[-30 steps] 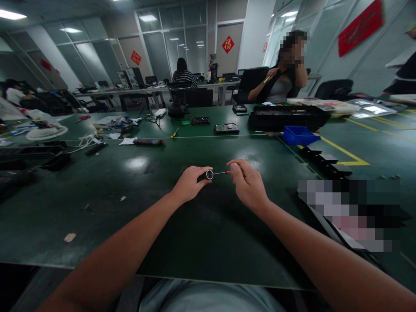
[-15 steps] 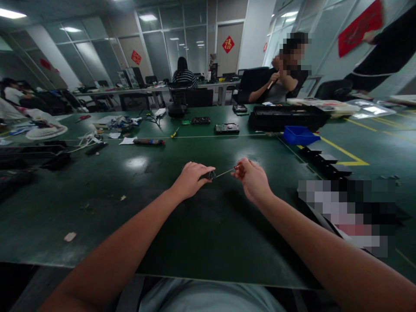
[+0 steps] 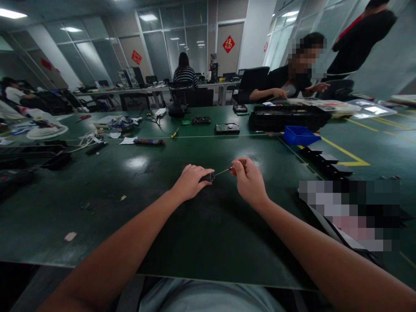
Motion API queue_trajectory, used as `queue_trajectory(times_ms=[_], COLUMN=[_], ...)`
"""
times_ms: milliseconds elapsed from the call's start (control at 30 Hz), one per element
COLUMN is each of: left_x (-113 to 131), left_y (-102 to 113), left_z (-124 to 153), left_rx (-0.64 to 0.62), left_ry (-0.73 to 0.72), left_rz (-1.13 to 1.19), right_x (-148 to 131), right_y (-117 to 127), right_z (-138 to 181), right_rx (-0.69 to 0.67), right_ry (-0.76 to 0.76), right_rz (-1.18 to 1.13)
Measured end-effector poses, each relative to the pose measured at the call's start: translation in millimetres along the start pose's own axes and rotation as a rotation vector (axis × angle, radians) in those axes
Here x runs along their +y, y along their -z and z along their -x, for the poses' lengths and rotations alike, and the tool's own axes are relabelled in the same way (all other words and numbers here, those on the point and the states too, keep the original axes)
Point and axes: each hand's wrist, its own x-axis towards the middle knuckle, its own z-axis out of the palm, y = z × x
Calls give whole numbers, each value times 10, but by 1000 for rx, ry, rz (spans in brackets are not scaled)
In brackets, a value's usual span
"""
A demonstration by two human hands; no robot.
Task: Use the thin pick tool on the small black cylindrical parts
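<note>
My left hand (image 3: pixel 191 181) is closed around a small dark cylinder (image 3: pixel 210 177), whose round end faces right. In my right hand (image 3: pixel 249 178) is a thin screwdriver (image 3: pixel 222 172) with a reddish handle, pinched between thumb and fingers. Its metal shaft points left and its tip meets the cylinder's end; whether it is inside or only touching, I cannot tell. Both hands are just above the green table (image 3: pixel 195 234). Most of the cylinder is hidden by my left fingers.
Beyond my hands lie a dark pen-shaped tool (image 3: pixel 149 141), a yellow screwdriver (image 3: pixel 175 132) and a hard drive (image 3: pixel 227 128). A blue bin (image 3: pixel 300 135) and a long black tray (image 3: pixel 289 118) stand at the right. A person (image 3: pixel 292 73) sits across the table.
My right hand has turned, its fingers closing more around the screwdriver handle; the left hand stays in place. Across the table, the seated person has leaned forward and lowered their hands. The standing person has shifted.
</note>
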Motion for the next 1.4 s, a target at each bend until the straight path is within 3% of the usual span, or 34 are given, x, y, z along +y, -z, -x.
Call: queue_trajectory(times_ms=[200, 333, 533, 633, 700, 767, 833, 967, 1067, 1267, 1400], left_x=[-30, -21, -45, -32, -5, 25, 53, 105, 144, 158, 111], left_y=[-46, -33, -7, 43, 87, 127, 155, 152, 86, -76, -76], left_z=[-15, -29, -109, -155, -176, -189, -197, -210, -234, -310, -344], left_rx=[17, 101, 305, 316, 281, 220, 146, 24, -61, -157, -152], left_ry=[-18, 69, 327, 427, 462, 465, 449, 264, 156, 151, 164], left_rz=[61, 244, 807, 1170, 1280, 1210, 998, 481, 232, 60, 117], right_x=[-64, -57, -40, -49, -58, -65, -68, -64, -55, -54, -58], right_y=[36, 66, 87, 86, 87, 90, 94, 97, 98, 103, 100], right_z=[10, -10, -14, -7, -2, 0, 0, -5, -5, -14, -14], right_rx=[-35, 0, 9, 5, 5, 7, 10, 18, 17, 23, 13], right_ry=[128, 122, 114, 122, 120, 116, 113, 109, 116, 118, 110], right_rz=[175, 203, 188, 175, 166, 159, 151, 155, 155, 160, 162])
